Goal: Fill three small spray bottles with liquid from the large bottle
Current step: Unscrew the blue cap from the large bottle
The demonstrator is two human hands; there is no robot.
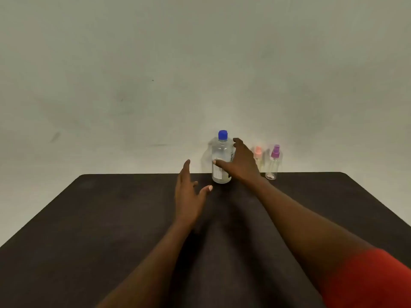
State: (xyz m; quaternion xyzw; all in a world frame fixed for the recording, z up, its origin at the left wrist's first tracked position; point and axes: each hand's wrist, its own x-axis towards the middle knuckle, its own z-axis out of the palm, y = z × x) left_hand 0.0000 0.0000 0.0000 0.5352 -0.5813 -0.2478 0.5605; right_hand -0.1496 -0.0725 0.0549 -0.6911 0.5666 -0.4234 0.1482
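The large clear bottle [220, 161], with a blue cap and a white label, stands upright near the far edge of the dark table [111, 218]. My right hand [241, 162] reaches around its right side with fingers spread; the thumb lies across the bottle's front and the fingers rise beside its shoulder. My left hand [188, 192] hovers over the table just left of the bottle, fingers straight, holding nothing. To the right stand two small clear spray bottles: one with a pink top [258, 152], partly hidden behind my right hand, and one with a purple top [274, 163].
The table ends right behind the bottles, against a plain pale wall [155, 74]. My right forearm crosses the table from the lower right, with a red sleeve [373, 276] at the frame's corner.
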